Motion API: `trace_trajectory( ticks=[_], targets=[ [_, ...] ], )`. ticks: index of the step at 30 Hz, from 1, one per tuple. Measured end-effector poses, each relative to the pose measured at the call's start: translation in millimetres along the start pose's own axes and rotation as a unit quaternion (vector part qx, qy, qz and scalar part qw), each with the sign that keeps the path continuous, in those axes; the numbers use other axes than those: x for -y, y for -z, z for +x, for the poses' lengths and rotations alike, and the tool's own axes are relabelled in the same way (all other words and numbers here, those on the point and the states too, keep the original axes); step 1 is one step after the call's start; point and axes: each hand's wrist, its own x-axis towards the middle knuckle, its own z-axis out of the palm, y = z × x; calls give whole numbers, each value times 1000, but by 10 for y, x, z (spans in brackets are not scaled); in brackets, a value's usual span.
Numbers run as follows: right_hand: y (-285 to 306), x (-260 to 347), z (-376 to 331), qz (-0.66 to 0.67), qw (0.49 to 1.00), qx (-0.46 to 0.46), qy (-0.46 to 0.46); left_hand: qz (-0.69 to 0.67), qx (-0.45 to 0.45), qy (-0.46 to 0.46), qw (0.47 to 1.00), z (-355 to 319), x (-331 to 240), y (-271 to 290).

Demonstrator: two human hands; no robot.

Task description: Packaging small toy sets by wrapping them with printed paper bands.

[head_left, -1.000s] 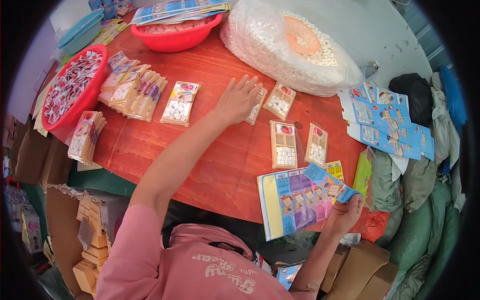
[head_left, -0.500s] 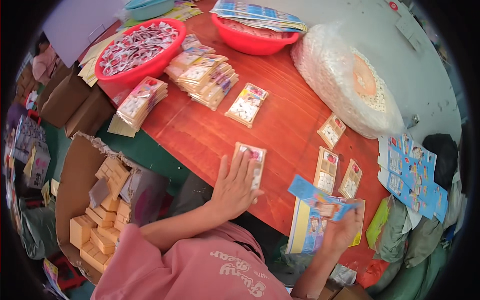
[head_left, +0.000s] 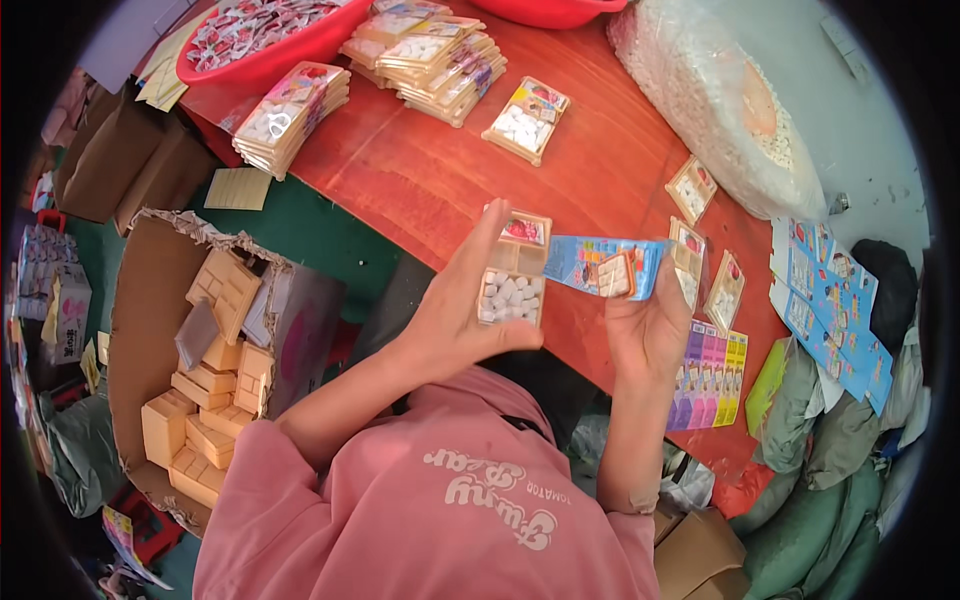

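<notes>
Left hand: the left hand [head_left: 455, 310] has its grip clamped on the held tray [head_left: 513, 280], fingers along the far end and thumb across the near end.
Held tray: in front of the near edge of the worktop [head_left: 400, 190], a strawberry-printed packet in its far compartment, white pieces in the near one, tan plastic showing between.
Right hand: the right hand [head_left: 645, 325] has its grip pinched together on the right end of the blue card [head_left: 590, 262].
Blue card: its left end reaches the held tray's right side; whether they touch, I cannot tell.
Far-left worktop: a red basin [head_left: 350, 18] of small packets, with two stacks of filled trays [head_left: 285, 115] near it; a single tray [head_left: 527, 122] lies to their right.
Right worktop: three small trays [head_left: 692, 190] near a clear bag [head_left: 690, 100] of white pieces; colourful sheets [head_left: 700, 385] beside the right forearm; blue sheets [head_left: 830, 290] farther right.
Lower left: a cardboard box [head_left: 140, 330] holds tan blocks [head_left: 205, 435].
</notes>
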Motion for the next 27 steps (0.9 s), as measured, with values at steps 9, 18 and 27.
trace_trajectory(
  ticks=[9,18,27],
  targets=[
    [85,-187,16,-47,996,-72,2,-327,-65,192,923,187,111,62],
    [502,-444,42,-418,884,-203,49,-121,-133,215,960,151,429,224],
    [583,-504,65,-575,794,-187,65,8,-103,245,964,161,404,198]
  ],
)
